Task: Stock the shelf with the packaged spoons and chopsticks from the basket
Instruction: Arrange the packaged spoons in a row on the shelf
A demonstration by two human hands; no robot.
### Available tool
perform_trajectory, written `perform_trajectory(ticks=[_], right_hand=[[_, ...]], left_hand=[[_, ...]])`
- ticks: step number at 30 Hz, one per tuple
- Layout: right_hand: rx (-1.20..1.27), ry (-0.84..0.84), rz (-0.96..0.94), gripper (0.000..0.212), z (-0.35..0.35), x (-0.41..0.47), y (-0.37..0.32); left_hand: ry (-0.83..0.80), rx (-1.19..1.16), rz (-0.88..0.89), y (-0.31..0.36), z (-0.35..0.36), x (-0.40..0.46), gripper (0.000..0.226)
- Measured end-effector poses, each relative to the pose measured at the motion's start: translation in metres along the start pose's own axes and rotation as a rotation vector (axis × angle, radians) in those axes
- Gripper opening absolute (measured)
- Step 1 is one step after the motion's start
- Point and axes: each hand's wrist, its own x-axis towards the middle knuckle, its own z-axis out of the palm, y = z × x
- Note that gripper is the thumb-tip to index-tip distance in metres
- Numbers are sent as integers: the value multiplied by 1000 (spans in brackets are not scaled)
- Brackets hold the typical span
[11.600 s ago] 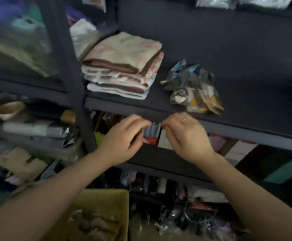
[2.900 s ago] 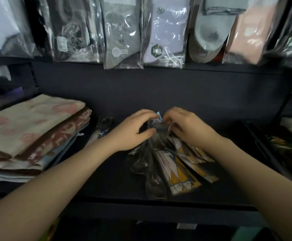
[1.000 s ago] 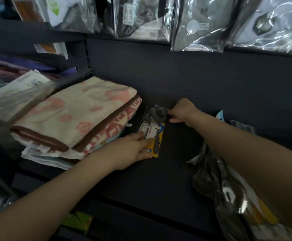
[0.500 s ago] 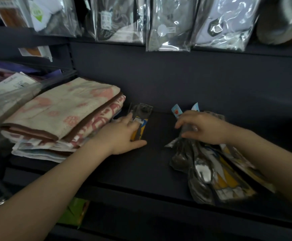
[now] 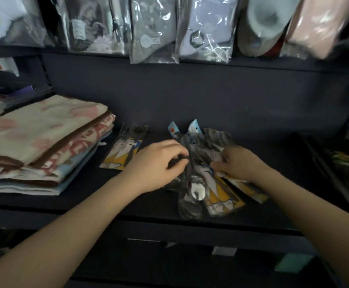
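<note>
now that one spoon pack (image 5: 125,149) lies alone beside the towels (image 5: 42,140), left hand (image 5: 159,165) and right hand (image 5: 238,163) both pinch into the pile (image 5: 202,183), so next pack's coming.

Shelf (image 5: 283,163): open board is being left along the right of the pile of packets (image 5: 206,183), up to the dark goods (image 5: 348,161) at the right edge. The left end is being taken up by a stack of folded towels (image 5: 44,142). A single packet (image 5: 125,149) is lying just beside the towels; a narrow bare lane is being kept between it and the pile. Both hands, left (image 5: 159,165) and right (image 5: 238,163), are being held on the pile. Headroom is being cut down by bagged socks (image 5: 154,30) hanging from above along the back wall.
</note>
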Motion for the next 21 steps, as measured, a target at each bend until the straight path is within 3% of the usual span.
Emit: perform_trajectory(ticks=[6, 11, 15, 17, 21], right_hand=[[28, -50, 47, 52, -5, -14, -10], [112, -139, -18, 36, -20, -24, -5], [231, 150, -59, 39, -37, -28, 12], [294, 308, -81, 37, -43, -40, 12], [-55, 666, -336, 10, -29, -71, -8]], left_hand=[[33, -55, -76, 19, 14, 4, 19], [51, -95, -139, 29, 22, 8, 16], [-6, -283, -307, 36, 24, 24, 18], [-33, -518, -421, 44, 26, 36, 23], [58, -983, -587, 65, 25, 51, 26]])
